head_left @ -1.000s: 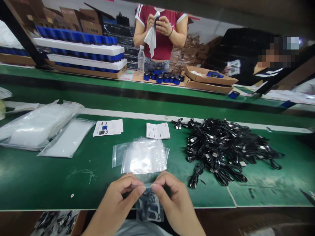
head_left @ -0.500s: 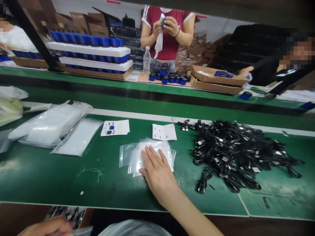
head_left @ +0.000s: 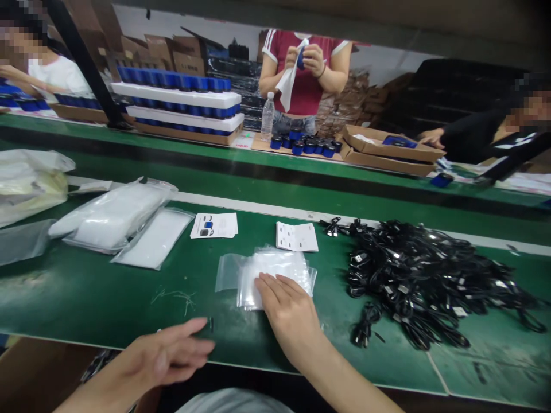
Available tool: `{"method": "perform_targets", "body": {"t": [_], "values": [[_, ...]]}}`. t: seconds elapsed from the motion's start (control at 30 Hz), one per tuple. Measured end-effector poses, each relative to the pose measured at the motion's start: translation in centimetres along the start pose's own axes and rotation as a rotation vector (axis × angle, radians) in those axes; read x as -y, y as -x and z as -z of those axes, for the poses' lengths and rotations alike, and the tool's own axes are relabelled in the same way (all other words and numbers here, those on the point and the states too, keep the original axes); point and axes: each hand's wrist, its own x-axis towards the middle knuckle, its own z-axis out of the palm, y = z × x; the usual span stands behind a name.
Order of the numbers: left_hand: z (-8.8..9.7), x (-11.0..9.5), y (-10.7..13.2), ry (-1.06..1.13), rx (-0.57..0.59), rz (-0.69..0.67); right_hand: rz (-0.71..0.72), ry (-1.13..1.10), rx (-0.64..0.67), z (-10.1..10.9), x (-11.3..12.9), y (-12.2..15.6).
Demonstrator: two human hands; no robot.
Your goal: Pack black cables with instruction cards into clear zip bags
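Clear zip-lock bags (head_left: 275, 267) in a loose stack on the green table (head_left: 86, 304), under the right hand (head_left: 293, 312)

The right hand lies flat on the near part of the stack, fingers slightly spread, pinching nothing. The left hand (head_left: 166, 355) is open and blurred above the table's front edge, fingers stretched out, holding nothing. The stack sits mid-table, with printed cards (head_left: 297, 237) just beyond it and a heap of black USB cables (head_left: 413, 281) to its right. The thin film looks light, soft and slippery, so the sheets would likely slide over one another and crease easily. The top bag seems best taken by a corner or its upper edge, pinched between finger and thumb, with the flat hand steadying the rest
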Motion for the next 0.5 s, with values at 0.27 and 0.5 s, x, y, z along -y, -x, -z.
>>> {"method": "perform_targets", "body": {"t": [0.27, 0.5], "values": [[-5.2, -4.1, -4.5, -0.022, -0.126, -0.013, -0.151, -0.431, -0.061, 2.4, 0.8, 3.4], [-5.1, -3.6, -3.9, -0.155, 0.048, -0.200, -1.058, -1.548, 0.109, 3.5, 0.0, 3.4]]}}
